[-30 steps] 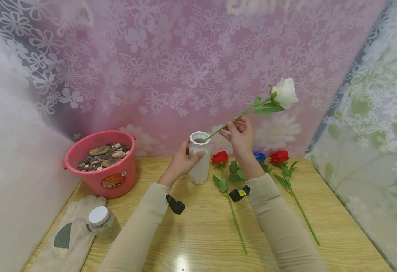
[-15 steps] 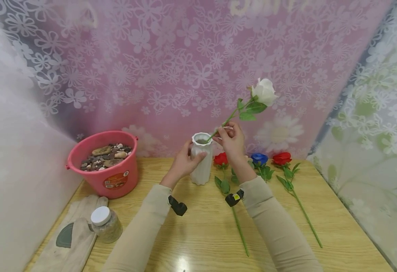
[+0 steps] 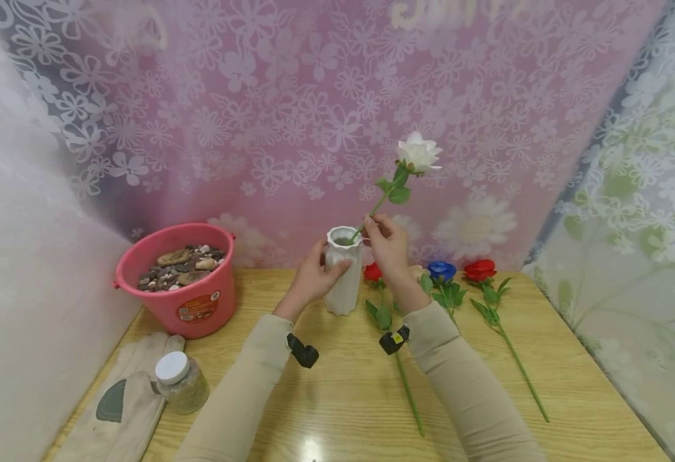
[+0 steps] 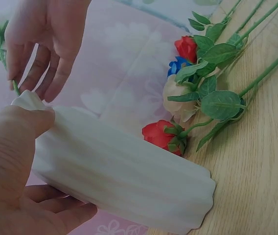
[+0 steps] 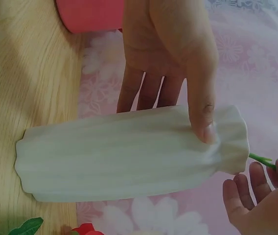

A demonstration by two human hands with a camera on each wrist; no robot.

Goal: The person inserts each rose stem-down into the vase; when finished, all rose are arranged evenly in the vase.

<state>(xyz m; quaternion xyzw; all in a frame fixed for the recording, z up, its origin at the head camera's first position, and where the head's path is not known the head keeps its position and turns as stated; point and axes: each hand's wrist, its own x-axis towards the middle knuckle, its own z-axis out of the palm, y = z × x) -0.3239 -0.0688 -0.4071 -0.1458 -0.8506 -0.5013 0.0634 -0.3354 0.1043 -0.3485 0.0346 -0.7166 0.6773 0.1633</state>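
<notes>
A white fluted vase (image 3: 344, 282) stands upright on the wooden table. My left hand (image 3: 313, 277) grips it from the left near the top, thumb across the front and fingers behind. Just above the rim, my right hand (image 3: 388, 251) pinches the green stem of a white rose (image 3: 419, 154) between thumb and fingertips. The stem's lower end is inside the vase mouth, and the bloom leans up to the right. In the right wrist view the stem (image 5: 262, 159) comes out past the vase's scalloped rim. The left wrist view shows the vase's ribbed side (image 4: 124, 171) close up.
Right of the vase lie red roses (image 3: 479, 270), a blue rose (image 3: 441, 271) and a cream rose (image 4: 178, 98), stems toward the front. At left stand a pink bucket (image 3: 199, 314) of stones and a white-lidded jar (image 3: 183, 385) beside work gloves (image 3: 106, 410). A flowered curtain (image 3: 291, 128) hangs behind.
The white rose has swung left and more upright, its stem end staying at the vase mouth. My right hand has moved left, closer to the rim. My left hand keeps its hold on the vase.
</notes>
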